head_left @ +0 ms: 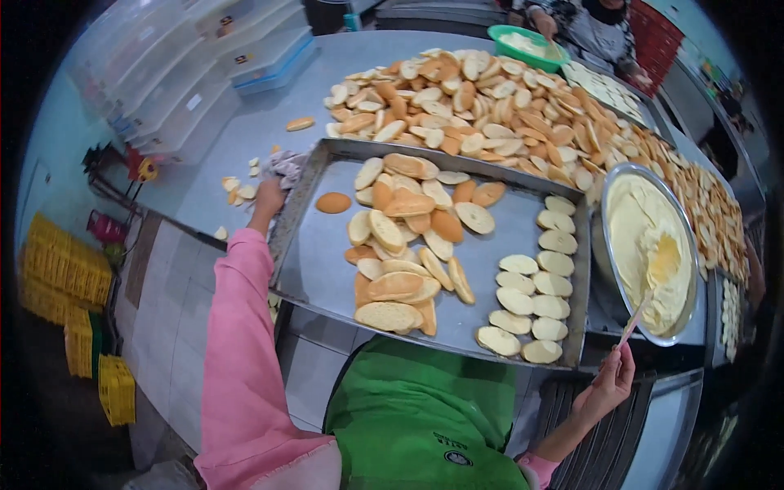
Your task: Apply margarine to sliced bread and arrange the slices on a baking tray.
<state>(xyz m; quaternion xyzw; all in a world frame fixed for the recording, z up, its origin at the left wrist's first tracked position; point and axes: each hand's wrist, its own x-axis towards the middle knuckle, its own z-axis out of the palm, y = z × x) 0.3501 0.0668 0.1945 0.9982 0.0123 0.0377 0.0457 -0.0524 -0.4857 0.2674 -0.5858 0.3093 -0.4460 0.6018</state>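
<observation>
A metal tray [318,253] lies before me with a loose heap of bread slices [404,245] in its middle and neat rows of slices [535,294] on its right side. My left hand [268,196], in a pink sleeve, grips a grey cloth [286,166] at the tray's far left corner. My right hand [608,384] holds the handle of a spatula [645,298] whose blade rests in the pale yellow cream of a steel bowl [611,245] right of the tray.
A large pile of bread slices [506,114] covers the steel table [245,122] beyond the tray. A green bowl [527,45] and another person [596,28] are at the far end. Clear plastic boxes [204,65] stack at left; yellow crates [65,278] stand on the floor.
</observation>
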